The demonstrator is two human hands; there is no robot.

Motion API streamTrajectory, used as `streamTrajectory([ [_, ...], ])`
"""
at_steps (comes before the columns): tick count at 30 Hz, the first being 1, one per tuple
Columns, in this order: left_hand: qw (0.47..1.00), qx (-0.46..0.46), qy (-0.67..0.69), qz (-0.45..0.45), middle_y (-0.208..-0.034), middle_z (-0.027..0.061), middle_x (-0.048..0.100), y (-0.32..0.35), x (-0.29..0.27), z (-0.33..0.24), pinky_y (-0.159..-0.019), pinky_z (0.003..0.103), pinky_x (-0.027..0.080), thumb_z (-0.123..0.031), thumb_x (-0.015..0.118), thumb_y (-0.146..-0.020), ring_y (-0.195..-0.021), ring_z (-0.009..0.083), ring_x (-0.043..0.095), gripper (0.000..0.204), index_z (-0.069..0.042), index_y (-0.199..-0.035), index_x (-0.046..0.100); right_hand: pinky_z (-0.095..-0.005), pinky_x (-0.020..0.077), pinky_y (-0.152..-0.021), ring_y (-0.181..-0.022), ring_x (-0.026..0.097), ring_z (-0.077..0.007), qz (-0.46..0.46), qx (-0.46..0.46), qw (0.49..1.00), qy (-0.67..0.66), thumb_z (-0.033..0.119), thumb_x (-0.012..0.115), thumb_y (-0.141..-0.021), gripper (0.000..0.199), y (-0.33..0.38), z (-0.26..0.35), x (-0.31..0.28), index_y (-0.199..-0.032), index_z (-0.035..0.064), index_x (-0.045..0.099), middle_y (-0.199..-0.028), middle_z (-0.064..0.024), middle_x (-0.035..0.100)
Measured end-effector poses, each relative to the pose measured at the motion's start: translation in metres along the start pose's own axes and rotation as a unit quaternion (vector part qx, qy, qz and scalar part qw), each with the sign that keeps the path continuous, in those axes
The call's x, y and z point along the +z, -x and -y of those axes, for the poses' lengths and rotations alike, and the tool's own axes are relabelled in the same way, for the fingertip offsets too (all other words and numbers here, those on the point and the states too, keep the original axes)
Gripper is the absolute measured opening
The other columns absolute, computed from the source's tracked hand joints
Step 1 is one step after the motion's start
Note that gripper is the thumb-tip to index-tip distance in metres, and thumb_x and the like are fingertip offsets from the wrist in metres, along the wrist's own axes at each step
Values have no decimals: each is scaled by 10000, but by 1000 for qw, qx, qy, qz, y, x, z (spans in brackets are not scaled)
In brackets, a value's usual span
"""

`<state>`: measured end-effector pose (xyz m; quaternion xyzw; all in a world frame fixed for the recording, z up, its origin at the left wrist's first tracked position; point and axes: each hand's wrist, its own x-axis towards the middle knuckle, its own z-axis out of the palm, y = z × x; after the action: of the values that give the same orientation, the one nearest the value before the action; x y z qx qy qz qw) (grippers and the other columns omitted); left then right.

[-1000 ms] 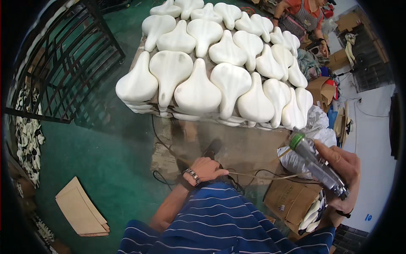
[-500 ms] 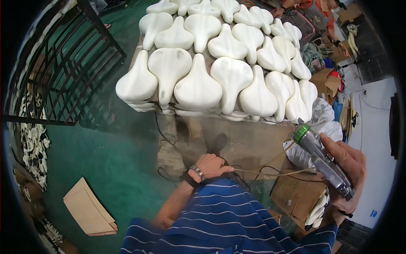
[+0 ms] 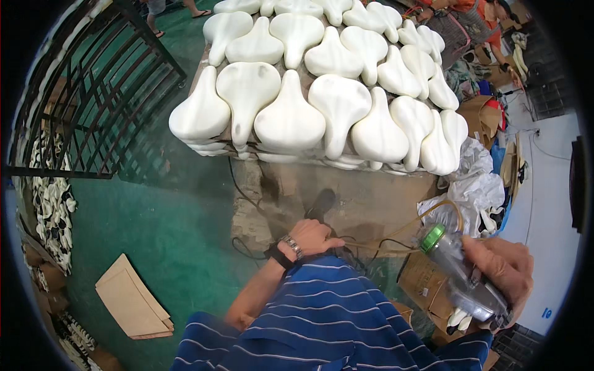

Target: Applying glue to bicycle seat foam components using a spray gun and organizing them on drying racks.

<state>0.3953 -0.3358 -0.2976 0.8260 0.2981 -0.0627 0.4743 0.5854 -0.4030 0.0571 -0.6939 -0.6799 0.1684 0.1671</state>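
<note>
White bicycle saddles (image 3: pixel 289 117) lie in rows, alternating nose-in and nose-out, on a stacked load in front of me. Some have grey smudges. My right hand (image 3: pixel 501 269), at the lower right, is closed around a grey metallic spray gun (image 3: pixel 458 263) with a green ring at its front end. The gun is apart from the saddles, and motion blurs it slightly. A thin tan hose (image 3: pixel 396 235) runs from near the gun toward my waist. There, my left hand (image 3: pixel 311 238) is closed, apparently on the hose, with its thumb toward the right.
A black metal rack (image 3: pixel 93 117) stands on the green floor at the left. Flat cardboard sheets (image 3: pixel 133 300) lie below it. Right of the load are crumpled white plastic bags (image 3: pixel 479 185) and a cardboard box (image 3: pixel 424 281). Another person in orange (image 3: pixel 479 15) works at the far right.
My right hand has lowered the spray gun and drawn it away from the saddles. My left hand stays near my waist. Another person's legs now show at the far left.
</note>
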Motion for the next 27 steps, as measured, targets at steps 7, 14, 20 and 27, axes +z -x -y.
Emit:
streamTrajectory([
  [7, 1000, 8, -2, 4, -678, 202, 669, -3, 6, -5, -690, 478, 512, -639, 533, -895, -707, 401, 663, 653, -46, -683, 710, -307, 349, -524, -539, 509, -174, -29, 10, 999, -34, 365, 726, -694, 541, 14, -5, -4, -1104, 13, 757, -629, -48, 589],
  [14, 999, 48, 10, -14, -604, 169, 627, -7, 15, -5, -600, 468, 473, -687, 521, -889, -622, 370, 633, 692, -53, -674, 698, -291, 363, -538, -560, 534, -180, -74, -10, 997, -21, 453, 685, -703, 710, 12, -17, -8, -1221, -32, 691, -691, -93, 592],
  [20, 1000, 29, 7, -2, -660, 186, 656, 1, 6, -11, -652, 469, 497, -655, 533, -891, -678, 381, 652, 659, -50, -705, 718, -290, 403, -574, -620, 590, -202, -43, 58, 997, -28, 439, 679, -721, 666, 27, -5, -9, -1197, -26, 707, -765, -132, 637],
  [27, 999, 33, 2, 39, -704, 195, 680, 11, 14, -12, -691, 470, 515, -634, 552, -877, -726, 387, 668, 640, -47, -691, 725, -328, 459, -779, -842, 628, -232, -101, 173, 979, 24, 637, 610, -835, 701, 45, 18, -3, -1137, 21, 753, -925, -140, 688],
])
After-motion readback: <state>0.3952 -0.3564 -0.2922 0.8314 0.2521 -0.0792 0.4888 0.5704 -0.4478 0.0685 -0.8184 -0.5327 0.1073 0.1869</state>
